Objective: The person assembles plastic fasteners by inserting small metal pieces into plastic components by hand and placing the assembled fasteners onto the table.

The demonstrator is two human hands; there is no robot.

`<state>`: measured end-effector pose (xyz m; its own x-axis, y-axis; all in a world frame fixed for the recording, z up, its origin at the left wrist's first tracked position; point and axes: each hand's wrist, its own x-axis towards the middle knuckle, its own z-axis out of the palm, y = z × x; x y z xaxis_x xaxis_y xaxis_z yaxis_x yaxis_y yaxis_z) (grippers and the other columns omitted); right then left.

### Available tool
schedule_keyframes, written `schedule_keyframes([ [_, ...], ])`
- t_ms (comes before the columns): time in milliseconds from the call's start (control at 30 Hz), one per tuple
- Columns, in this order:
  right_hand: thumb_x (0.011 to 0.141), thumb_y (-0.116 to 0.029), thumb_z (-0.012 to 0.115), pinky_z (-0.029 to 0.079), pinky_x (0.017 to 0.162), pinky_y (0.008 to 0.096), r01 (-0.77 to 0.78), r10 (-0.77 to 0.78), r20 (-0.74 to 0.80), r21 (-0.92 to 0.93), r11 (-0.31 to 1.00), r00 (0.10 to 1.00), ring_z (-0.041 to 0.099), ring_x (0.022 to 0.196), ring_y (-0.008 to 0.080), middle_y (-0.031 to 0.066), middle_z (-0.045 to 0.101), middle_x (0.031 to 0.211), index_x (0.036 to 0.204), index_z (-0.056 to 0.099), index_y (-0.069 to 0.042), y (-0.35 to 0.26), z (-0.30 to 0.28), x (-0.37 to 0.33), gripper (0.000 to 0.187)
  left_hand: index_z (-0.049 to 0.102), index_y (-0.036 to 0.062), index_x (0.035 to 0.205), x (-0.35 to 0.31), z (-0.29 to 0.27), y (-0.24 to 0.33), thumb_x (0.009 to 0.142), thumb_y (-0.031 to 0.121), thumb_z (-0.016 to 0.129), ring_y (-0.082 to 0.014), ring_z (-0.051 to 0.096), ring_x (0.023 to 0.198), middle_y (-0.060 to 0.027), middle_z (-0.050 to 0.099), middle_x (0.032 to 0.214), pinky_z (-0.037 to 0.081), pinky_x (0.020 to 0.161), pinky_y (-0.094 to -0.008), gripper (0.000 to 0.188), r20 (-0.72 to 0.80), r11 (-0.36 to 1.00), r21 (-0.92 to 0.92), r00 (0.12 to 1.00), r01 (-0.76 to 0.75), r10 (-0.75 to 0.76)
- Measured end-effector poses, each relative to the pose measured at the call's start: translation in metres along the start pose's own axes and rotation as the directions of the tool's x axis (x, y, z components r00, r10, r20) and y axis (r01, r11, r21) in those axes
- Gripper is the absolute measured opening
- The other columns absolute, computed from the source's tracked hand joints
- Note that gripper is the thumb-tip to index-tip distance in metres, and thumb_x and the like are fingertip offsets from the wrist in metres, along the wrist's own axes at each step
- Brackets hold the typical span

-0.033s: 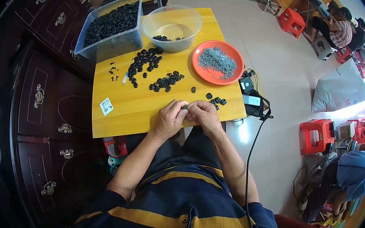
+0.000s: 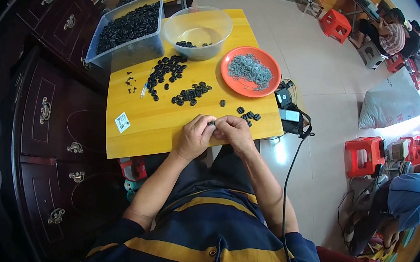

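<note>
both hands point(image 2: 195, 136) pinched together on one small dark piece point(image 2: 212, 123) at worktop point(image 2: 158, 135) edge; no visible change, same handling step apparently.

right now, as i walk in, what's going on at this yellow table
At the yellow table, a person's left hand and right hand together hold a small dark piece, mostly hidden. Loose black pieces lie in groups beyond the hands. Farther back, a rectangular bin full of black pieces stands beside a clear round bowl holding some; an orange plate carries heaped grey pieces.
</note>
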<state>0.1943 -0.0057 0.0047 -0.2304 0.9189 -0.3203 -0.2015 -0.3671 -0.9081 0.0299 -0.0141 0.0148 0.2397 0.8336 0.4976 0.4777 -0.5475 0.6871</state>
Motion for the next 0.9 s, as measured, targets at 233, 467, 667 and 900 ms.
schedule_keyframes([
  [233,0.094,-0.020,0.064,0.048,0.065,0.0209,0.046,-0.046,-0.003,0.092,0.995,0.999,0.059,0.067,0.0073,0.0010,0.065,0.078,0.090,0.068,-0.002,0.002,0.000,0.000,0.019,0.063,0.0009,0.108,0.001,0.000,0.000,0.088,0.004,0.065,-0.0229,0.064,0.073,-0.0122,0.066,0.089,0.052,0.066,-0.0314,0.021,0.008,0.994,-0.085,0.997,0.074,-0.073],
  [467,0.095,-0.021,0.063,0.049,0.066,0.0212,0.064,-0.065,0.006,0.097,0.993,0.998,0.059,0.069,0.0069,0.0003,0.064,0.079,0.091,0.066,-0.003,0.005,-0.003,-0.001,0.018,0.064,0.0021,0.112,0.000,0.001,0.004,0.088,0.004,0.067,-0.0139,0.060,0.066,-0.0069,0.063,0.082,0.049,0.059,-0.0262,0.024,0.023,0.992,-0.078,0.995,0.102,-0.101],
  [667,0.096,-0.018,0.061,0.047,0.065,0.0209,0.083,-0.079,-0.034,0.102,0.991,0.996,0.057,0.070,0.0068,-0.0003,0.062,0.079,0.094,0.065,-0.003,0.002,0.003,-0.007,0.016,0.065,0.0020,0.108,-0.002,0.003,0.004,0.087,0.003,0.068,-0.0123,0.057,0.064,-0.0054,0.060,0.078,0.048,0.058,-0.0252,0.021,0.010,0.987,-0.115,0.994,0.110,-0.110],
  [900,0.097,-0.018,0.061,0.048,0.066,0.0222,0.253,-0.266,-0.146,-0.098,0.962,0.953,0.058,0.072,0.0057,-0.0002,0.064,0.079,0.098,0.066,0.001,0.024,-0.003,-0.033,0.020,0.067,0.0030,0.101,0.004,0.005,0.008,0.082,0.006,0.067,-0.0290,0.064,0.080,-0.0111,0.063,0.085,0.052,0.071,-0.0378,0.019,0.015,0.964,0.265,1.000,0.014,-0.018],
])
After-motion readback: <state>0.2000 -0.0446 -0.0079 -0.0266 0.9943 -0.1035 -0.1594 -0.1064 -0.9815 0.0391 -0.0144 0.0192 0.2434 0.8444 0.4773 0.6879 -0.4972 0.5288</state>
